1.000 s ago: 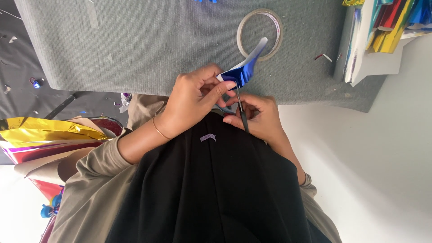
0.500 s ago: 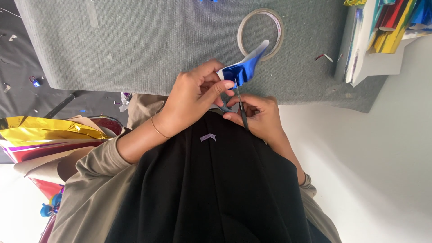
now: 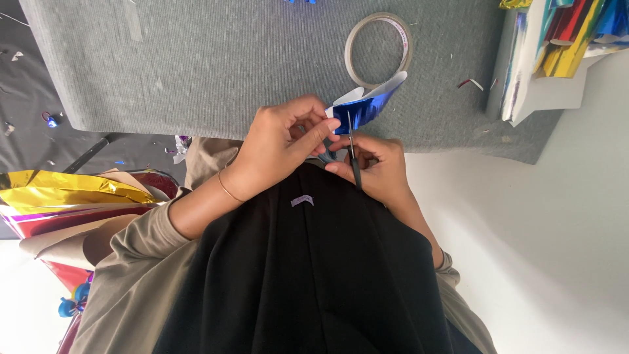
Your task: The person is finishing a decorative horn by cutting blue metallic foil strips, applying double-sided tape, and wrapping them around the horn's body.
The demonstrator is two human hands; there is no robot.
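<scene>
Head view: left hand pinches blue foil paper at the grey counter edge; right hand fingers grip scissors, mid-cut. Next likely needs steady snipping.

This looks like a craft corner in a home. A grey mat holds a roll of clear tape, shiny coloured foil sheets are piled nearby, and tiny paper scraps lie around.

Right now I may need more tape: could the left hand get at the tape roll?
Probably yes, once freed. The left hand pinches the blue foil piece, and the tape roll lies just beyond on the grey mat, with only the foil between.
</scene>
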